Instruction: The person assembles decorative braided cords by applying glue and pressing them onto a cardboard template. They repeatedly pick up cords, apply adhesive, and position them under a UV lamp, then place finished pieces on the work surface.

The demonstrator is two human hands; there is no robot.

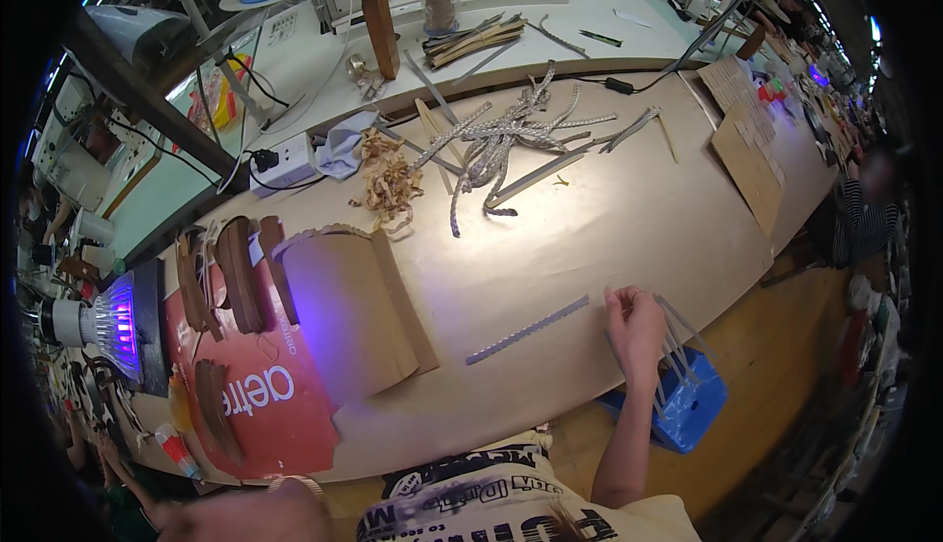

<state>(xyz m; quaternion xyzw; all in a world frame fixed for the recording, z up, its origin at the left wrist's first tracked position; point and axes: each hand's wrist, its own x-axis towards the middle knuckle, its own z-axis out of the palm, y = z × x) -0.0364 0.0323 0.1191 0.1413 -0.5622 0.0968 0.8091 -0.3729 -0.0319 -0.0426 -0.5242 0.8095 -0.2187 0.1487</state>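
The right hand (637,331) pinched a bundle of thin grey strips (678,345) at the beige worktable's (609,237) near edge, above a blue plastic stool (688,399). One scalloped grey strip (527,330) lay just left. The left hand (246,513), blurred, showed no readable grip.

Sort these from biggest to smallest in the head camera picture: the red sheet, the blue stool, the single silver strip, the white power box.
1. red sheet
2. blue stool
3. single silver strip, long but very thin
4. white power box

The last two look close; the box sits farther away, so that order is unsure.
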